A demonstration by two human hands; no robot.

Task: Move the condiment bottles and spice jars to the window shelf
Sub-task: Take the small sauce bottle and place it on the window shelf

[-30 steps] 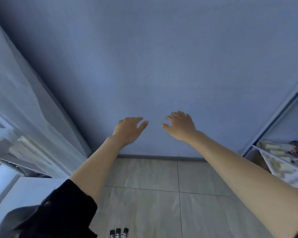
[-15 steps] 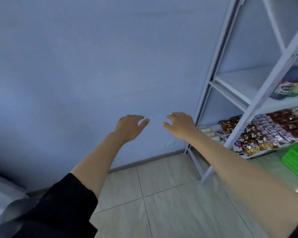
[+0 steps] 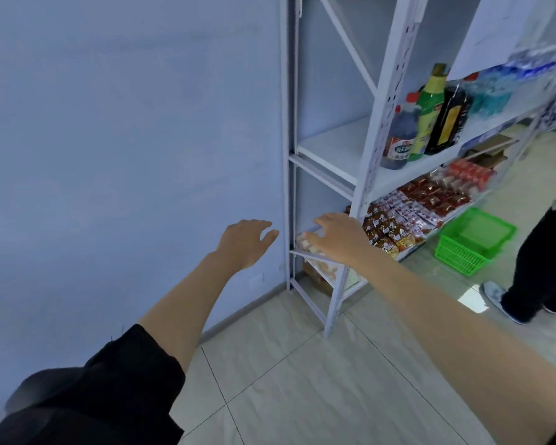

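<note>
Up and right of the right hand (image 3: 336, 237), condiment bottles (image 3: 426, 123) now stand in full view on the shelf (image 3: 334, 146); both it and the left hand (image 3: 244, 244) stay empty, fingers loosely spread.

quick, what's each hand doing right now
Left hand: open, fingers relaxed, holding nothing.
Right hand: open, fingers spread, holding nothing.

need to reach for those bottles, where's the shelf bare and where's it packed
Bare: the left part of the bottle shelf, between the wall-side post and the dark bottle. Crowded: the bottles stand bunched just right of it, and the snack packs fill the shelf below. Both hands are empty.
</note>
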